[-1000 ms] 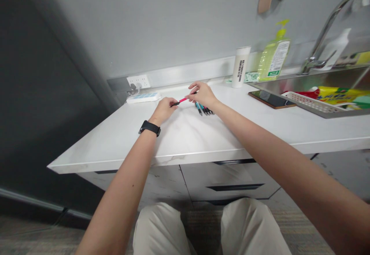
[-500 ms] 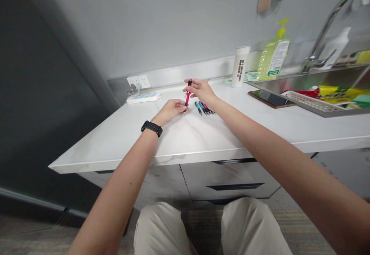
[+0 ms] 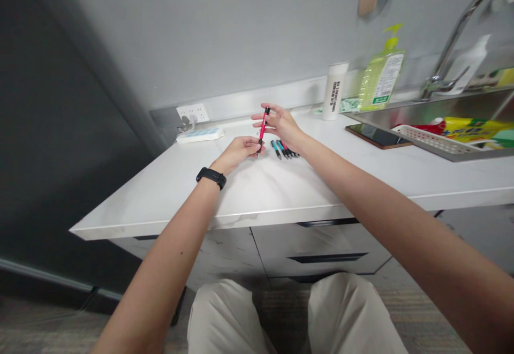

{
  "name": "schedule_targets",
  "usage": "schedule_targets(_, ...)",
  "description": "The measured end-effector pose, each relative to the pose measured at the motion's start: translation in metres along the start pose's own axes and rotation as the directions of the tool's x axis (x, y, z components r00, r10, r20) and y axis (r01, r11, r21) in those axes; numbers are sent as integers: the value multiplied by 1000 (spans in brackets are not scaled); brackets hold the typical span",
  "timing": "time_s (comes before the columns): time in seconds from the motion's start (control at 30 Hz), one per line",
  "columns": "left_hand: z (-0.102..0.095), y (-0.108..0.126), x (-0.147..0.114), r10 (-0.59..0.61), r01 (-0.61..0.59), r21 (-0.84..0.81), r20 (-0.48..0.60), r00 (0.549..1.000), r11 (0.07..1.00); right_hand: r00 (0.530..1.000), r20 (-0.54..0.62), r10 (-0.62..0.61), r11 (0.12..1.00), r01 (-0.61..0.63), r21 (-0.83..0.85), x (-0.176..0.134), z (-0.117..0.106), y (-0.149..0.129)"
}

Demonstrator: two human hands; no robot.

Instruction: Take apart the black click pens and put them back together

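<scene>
A red ballpoint pen (image 3: 263, 127) with black ends is held tilted above the counter, its tip pointing down. The fingers of my left hand (image 3: 242, 149) pinch its lower black end near the tip. At the upper part, my right hand (image 3: 281, 123) has the pen between thumb and fingers, with the other fingers spread out behind it. Just to the right, several blue and red pens (image 3: 284, 150) lie side by side on the white counter (image 3: 257, 190); my right wrist covers part of that row.
A white power strip (image 3: 201, 135) sits left by the wall socket (image 3: 193, 112). On the right stand a white bottle (image 3: 334, 92) and a yellow-green pump bottle (image 3: 381, 81). A phone (image 3: 377, 136) lies beside the sink (image 3: 466, 156), near a white perforated tray (image 3: 431, 141).
The fingers of my right hand have spread further apart at the pen's upper part. Both hands and the red pen stay in nearly the same place.
</scene>
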State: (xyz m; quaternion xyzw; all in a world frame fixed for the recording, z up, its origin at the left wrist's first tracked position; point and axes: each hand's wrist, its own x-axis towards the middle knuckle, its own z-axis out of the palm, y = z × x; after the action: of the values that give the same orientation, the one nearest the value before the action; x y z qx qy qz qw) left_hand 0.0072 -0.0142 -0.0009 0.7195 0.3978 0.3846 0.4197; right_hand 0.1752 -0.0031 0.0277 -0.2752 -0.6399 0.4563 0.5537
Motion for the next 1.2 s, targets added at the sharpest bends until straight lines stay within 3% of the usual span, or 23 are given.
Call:
schedule_targets(0.33,1,-1,2,-24,26,-90,20,1000,996,997,-43,-63,997,61,-46,4,0,7)
schedule_targets(0.6,3,1,1,-14,16,-85,24,1000,996,999,-9,-34,994,32,-104,3,-1,6)
schedule_targets(1.0,4,4,-2,34,-33,-135,0,999,990,994,94,-57,994,48,97,4,-5,11)
schedule_targets(1.2,4,5,-3,11,-2,-184,46,999,983,986,154,-62,989,39,146,1,-7,6)
